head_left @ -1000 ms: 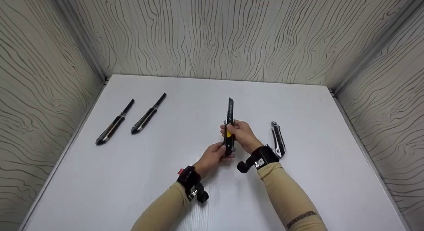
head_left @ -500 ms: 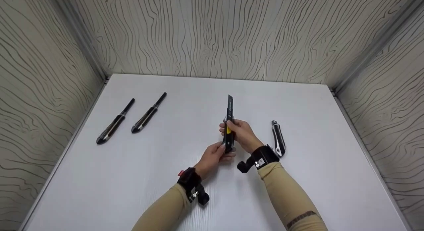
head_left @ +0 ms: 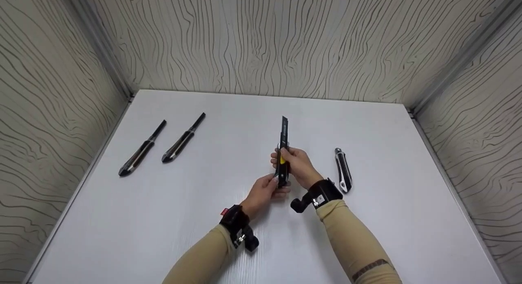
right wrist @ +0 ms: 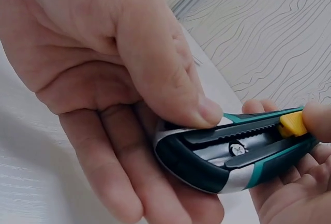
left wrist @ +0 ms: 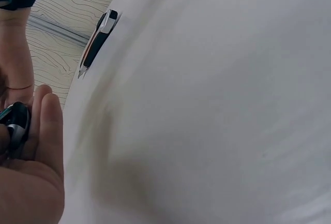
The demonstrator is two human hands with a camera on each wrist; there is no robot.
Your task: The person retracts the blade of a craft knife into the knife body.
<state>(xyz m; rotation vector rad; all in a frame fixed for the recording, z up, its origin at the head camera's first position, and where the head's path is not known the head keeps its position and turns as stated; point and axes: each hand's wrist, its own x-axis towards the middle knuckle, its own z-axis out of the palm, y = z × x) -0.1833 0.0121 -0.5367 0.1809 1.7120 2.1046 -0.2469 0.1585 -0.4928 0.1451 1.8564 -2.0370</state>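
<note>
A utility knife with a black, green and silver handle is held between both hands over the middle of the table, its dark blade extended and pointing away. My left hand grips the rear end of the handle, thumb on top and fingers underneath. My right hand holds the handle farther forward, with its thumb at the yellow slider. In the right wrist view a screw shows in the handle's slot. The left wrist view shows only the handle's rear end among the fingers.
Two more utility knives, one at the far left and one beside it, lie with blades extended on the white table. Another utility knife lies right of my right hand, without a visible blade. Wood-patterned walls surround the table.
The held utility knife has shifted slightly away from the body, its tip a little higher in the head view. Both hands keep their hold; the other knives lie as before.
</note>
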